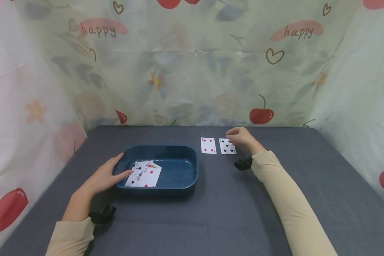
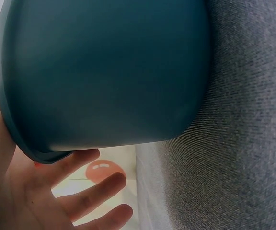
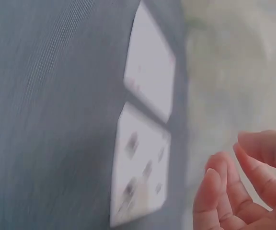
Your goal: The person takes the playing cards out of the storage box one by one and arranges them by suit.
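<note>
My left hand [image 1: 104, 179] holds the left end of a blue rectangular tub [image 1: 196, 174], its thumb over the rim inside. In the left wrist view, several fingers [image 2: 92, 196] extend past the tub's outer wall [image 2: 109, 72]. Several overlapping playing cards [image 1: 152, 176] lie in the tub's left half, partly behind the thumb. Over at the right, my right hand [image 1: 241, 137] hovers by a spades card [image 1: 227, 147], hiding its upper right corner. Nothing is between its bent fingers in the right wrist view. A four of diamonds [image 1: 208, 145] lies face up just left of the spades card.
Dark grey cloth [image 1: 224, 209] covers the table. Behind it hangs a patterned curtain [image 1: 192, 89] with cherries and hearts, and more curtain stands along both sides. A black wrist strap [image 1: 243, 164] sits below the right wrist.
</note>
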A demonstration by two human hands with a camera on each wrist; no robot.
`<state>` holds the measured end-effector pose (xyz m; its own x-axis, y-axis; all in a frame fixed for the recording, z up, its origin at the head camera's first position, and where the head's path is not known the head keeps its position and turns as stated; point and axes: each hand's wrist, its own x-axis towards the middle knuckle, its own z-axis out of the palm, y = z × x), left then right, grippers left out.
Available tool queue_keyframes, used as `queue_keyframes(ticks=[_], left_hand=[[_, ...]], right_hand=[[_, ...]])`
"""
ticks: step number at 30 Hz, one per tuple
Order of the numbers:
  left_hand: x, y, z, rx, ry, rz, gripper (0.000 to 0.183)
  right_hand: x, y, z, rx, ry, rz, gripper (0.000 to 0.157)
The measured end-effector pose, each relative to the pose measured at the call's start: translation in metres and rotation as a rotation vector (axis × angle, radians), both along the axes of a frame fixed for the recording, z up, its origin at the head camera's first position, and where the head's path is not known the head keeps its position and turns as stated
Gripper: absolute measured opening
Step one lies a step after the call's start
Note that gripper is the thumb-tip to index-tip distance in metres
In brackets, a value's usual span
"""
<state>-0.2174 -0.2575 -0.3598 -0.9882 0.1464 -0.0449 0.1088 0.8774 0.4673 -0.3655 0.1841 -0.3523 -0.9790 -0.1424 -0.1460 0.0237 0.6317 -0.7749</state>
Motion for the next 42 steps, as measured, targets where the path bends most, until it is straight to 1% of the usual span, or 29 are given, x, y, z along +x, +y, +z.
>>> queue_keyframes(ticks=[3, 7, 12, 15, 18, 22, 25, 28, 33, 38, 42], left_hand=[[0.000, 0.000, 0.000, 0.003, -0.005, 0.003, 0.089], [0.001, 0.000, 0.000, 0.007, -0.007, 0.004, 0.090], [0.001, 0.000, 0.000, 0.004, 0.000, 0.006, 0.089], [0.001, 0.000, 0.000, 0.002, 0.002, 0.006, 0.089], [0.000, 0.000, 0.001, 0.002, 0.000, 0.009, 0.089], [0.000, 0.000, 0.001, 0.003, -0.011, 0.016, 0.090], [0.000, 0.001, 0.002, 0.005, -0.017, 0.014, 0.091], [0.000, 0.001, 0.002, 0.009, -0.017, 0.010, 0.091], [0.000, 0.000, 0.002, 0.006, -0.027, 0.012, 0.090], [0.000, -0.002, 0.001, 0.009, -0.025, 0.006, 0.090], [0.001, -0.002, 0.002, 0.015, -0.023, 0.000, 0.090]], right_hand=[[0.006, -0.020, 0.012, -0.058, 0.010, 0.094, 0.039], [0.016, -0.051, 0.025, -0.112, 0.025, 0.191, 0.038], [0.031, -0.095, 0.038, -0.125, 0.045, 0.329, 0.034], [0.038, -0.122, 0.043, -0.098, 0.071, 0.425, 0.032], [0.043, -0.147, 0.045, -0.059, 0.103, 0.522, 0.031], [0.045, -0.176, 0.040, 0.019, 0.143, 0.657, 0.032], [0.044, -0.193, 0.033, 0.065, 0.143, 0.725, 0.034], [0.045, -0.208, 0.026, 0.112, 0.116, 0.754, 0.037], [0.048, -0.225, 0.016, 0.189, 0.054, 0.777, 0.040], [0.052, -0.236, 0.007, 0.256, 0.009, 0.767, 0.046], [0.057, -0.241, 0.001, 0.321, 0.008, 0.757, 0.052]])
